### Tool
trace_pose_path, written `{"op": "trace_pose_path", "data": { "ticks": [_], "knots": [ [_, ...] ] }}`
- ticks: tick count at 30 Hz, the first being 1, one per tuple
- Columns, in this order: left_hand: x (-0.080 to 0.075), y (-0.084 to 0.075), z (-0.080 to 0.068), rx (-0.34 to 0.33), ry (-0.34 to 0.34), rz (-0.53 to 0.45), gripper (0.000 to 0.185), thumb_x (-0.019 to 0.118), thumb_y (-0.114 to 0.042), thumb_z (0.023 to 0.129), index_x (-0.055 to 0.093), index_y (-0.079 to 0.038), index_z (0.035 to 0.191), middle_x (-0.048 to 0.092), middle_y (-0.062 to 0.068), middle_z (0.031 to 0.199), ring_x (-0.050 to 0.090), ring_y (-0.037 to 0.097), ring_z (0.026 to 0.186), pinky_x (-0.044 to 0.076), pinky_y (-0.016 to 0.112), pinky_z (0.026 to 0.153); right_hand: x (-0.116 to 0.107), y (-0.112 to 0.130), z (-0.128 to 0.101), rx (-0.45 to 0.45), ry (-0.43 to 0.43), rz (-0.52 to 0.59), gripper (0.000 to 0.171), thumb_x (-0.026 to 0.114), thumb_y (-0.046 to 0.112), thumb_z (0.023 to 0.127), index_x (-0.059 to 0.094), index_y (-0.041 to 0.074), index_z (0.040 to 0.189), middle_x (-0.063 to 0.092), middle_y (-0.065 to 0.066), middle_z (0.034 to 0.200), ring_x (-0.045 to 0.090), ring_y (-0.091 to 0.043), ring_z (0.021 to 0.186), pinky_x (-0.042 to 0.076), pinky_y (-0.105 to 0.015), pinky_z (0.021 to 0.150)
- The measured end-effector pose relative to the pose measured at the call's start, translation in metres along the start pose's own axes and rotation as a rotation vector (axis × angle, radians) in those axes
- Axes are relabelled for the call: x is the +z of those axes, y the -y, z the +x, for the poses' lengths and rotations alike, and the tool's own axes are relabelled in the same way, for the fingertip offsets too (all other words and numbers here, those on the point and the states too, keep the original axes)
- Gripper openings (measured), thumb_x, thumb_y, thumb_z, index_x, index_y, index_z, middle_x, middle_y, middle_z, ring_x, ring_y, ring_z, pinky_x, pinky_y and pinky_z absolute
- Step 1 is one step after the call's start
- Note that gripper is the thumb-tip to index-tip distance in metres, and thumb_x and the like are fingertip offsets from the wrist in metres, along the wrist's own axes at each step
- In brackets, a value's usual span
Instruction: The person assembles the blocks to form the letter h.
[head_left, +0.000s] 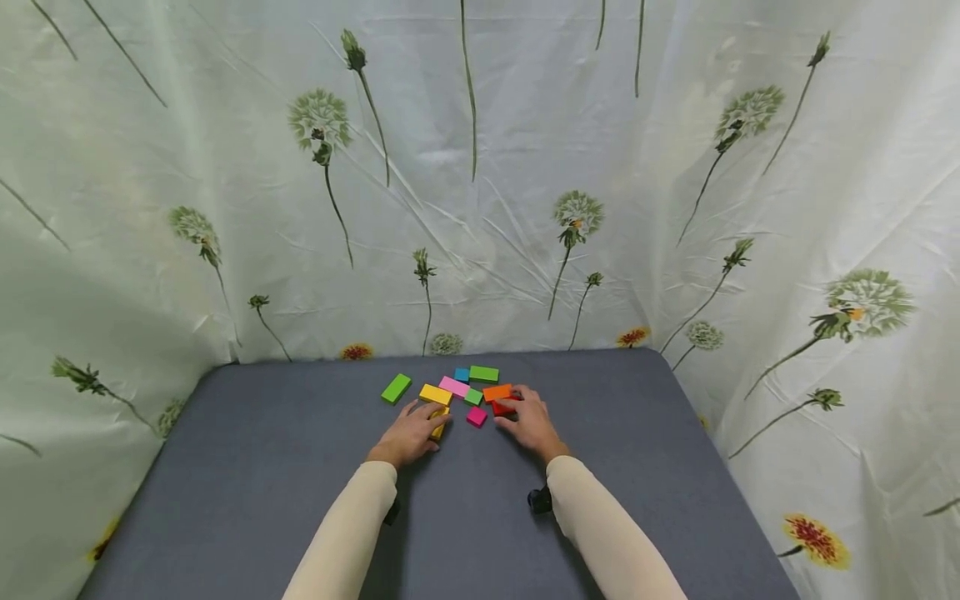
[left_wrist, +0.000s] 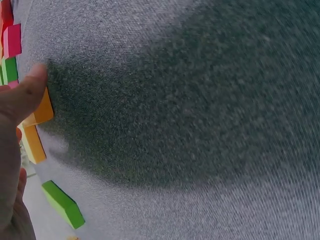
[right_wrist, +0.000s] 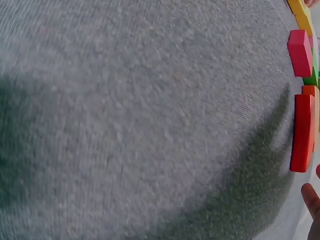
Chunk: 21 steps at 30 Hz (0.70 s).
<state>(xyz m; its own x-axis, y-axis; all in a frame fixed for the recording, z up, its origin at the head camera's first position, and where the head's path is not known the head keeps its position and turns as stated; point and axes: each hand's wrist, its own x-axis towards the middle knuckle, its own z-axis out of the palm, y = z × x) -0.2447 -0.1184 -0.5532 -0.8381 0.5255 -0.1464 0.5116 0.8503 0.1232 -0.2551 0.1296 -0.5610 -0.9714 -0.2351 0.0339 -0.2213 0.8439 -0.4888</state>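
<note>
While the left hand (head_left: 411, 434) is pinching a yellow block (head_left: 439, 423) under its fingertips, the right hand (head_left: 529, 422) is curling its fingers around a red block (head_left: 504, 406) just ahead.

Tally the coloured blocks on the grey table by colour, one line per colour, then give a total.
Counted in the head view; anything hidden under the hands is left out.
Green blocks: 3
Yellow blocks: 2
Pink block: 1
Blue block: 1
Orange block: 1
Red block: 1
Magenta block: 1
Total: 10
</note>
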Motion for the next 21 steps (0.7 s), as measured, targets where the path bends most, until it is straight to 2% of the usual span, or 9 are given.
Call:
{"op": "trace_pose_path", "data": {
  "ticks": [11,21],
  "knots": [
    [0.001,-0.004,0.005,-0.068,-0.016,-0.146,0.057,0.075,-0.015,0.082,0.056,-0.012,0.135,0.047,0.011,0.143,0.042,0.030,0.132,0.023,0.052,0.113,0.008,0.002,0.001,0.030,-0.033,-0.044,0.040,0.074,0.026,0.085,0.067,0.013,0.123,0.051,-0.015,0.132,0.043,-0.034,0.122,0.037,-0.050,0.101],
    [0.002,-0.005,0.014,-0.098,-0.021,-0.174,0.053,0.076,-0.012,0.081,0.059,-0.010,0.131,0.050,0.012,0.137,0.044,0.030,0.128,0.030,0.049,0.110,0.009,0.003,0.008,-0.001,-0.040,-0.043,0.038,0.073,0.024,0.086,0.069,0.008,0.119,0.053,-0.014,0.119,0.047,-0.030,0.107,0.041,-0.045,0.094]
  ]
}}
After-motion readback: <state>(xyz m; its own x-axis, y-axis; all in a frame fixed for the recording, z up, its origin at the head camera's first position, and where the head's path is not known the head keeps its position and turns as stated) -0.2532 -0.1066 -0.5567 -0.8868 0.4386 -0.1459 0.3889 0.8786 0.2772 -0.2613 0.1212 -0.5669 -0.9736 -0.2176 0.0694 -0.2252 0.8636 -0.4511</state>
